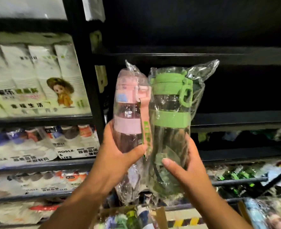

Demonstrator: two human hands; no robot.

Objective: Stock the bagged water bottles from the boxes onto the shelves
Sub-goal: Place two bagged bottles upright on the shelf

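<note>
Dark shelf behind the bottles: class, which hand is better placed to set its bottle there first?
Probably the right hand: its green bottle faces the dark shelf, while the left hand holds the pink bottle beside the upright post.

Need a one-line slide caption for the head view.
Left hand holds a bagged pink bottle, right hand a bagged green bottle, both upright before dark shelving.

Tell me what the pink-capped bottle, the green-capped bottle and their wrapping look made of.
Pink-capped clear bottle: seemingly rigid transparent plastic, pink-tinted, with opaque matte pink cap and band. Green-capped clear bottle: likewise see-through body, probably plastic, with matte green cap, loop and band, possibly silicone. Crinkled clear bags: thin glossy plastic film, shown by creases and glare.
</note>
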